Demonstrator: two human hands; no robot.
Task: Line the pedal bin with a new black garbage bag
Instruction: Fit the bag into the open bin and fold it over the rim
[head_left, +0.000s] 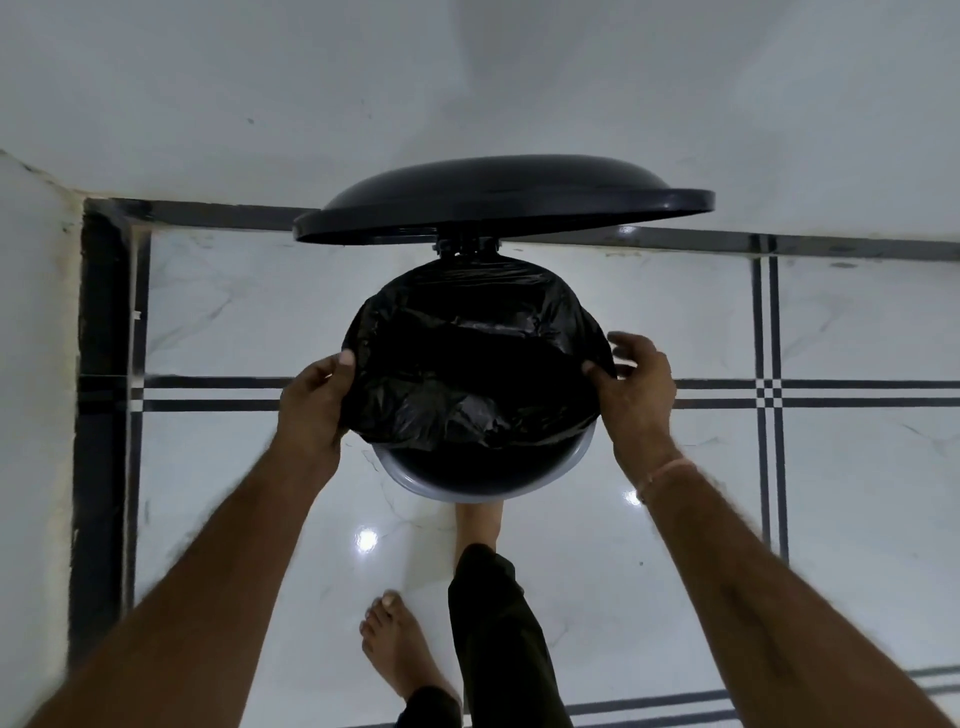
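A round pedal bin (470, 491) with a grey rim stands on the floor below me, its black lid (498, 200) raised at the far side. A black garbage bag (467, 364) is spread across the bin's mouth; it covers the far and side rim, while the near rim shows bare. My left hand (314, 402) grips the bag's edge on the left side. My right hand (631, 387) pinches the bag's edge on the right with thumb and fingers. One foot (478, 519) reaches under the bin's front; the pedal is hidden.
Glossy white marble floor (857, 493) with black inlay lines. A white wall (208, 104) runs behind the bin and another wall (31, 364) closes the left side. My other bare foot (395, 644) stands on the floor in front.
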